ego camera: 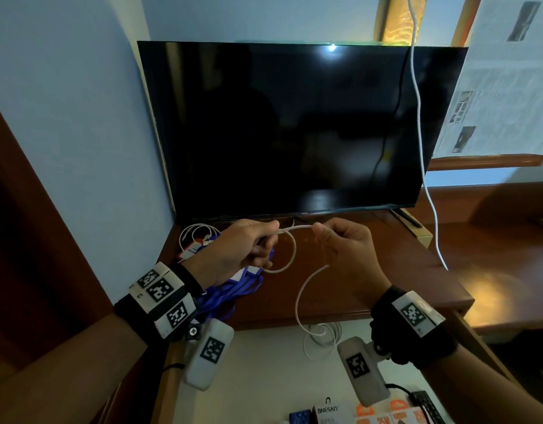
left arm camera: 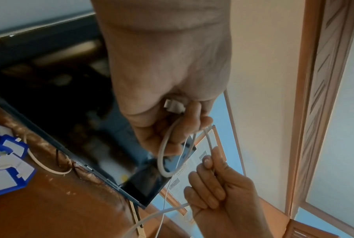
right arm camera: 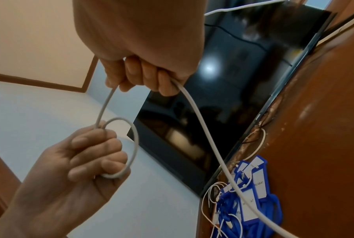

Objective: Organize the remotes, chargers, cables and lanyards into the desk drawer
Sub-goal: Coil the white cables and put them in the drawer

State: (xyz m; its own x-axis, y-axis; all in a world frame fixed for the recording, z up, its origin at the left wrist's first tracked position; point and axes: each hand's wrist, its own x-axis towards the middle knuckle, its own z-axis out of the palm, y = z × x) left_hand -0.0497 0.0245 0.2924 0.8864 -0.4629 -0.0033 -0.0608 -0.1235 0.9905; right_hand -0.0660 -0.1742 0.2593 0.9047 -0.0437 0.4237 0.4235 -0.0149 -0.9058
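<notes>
I hold a white cable over the desk in front of the TV. My left hand grips a small loop of it, with the white plug tucked in the fist. My right hand pinches the same cable a little to the right, fingers curled round it. The free tail curves down toward the open drawer. Blue lanyards with white tags lie on the desk under my left wrist. In the right wrist view the loop hangs from my left hand.
A black TV stands at the back of the brown desk. Another thin white cable lies at the desk's left rear. A long white cord hangs across the TV's right side. The drawer holds a coiled cable, boxes and a black remote.
</notes>
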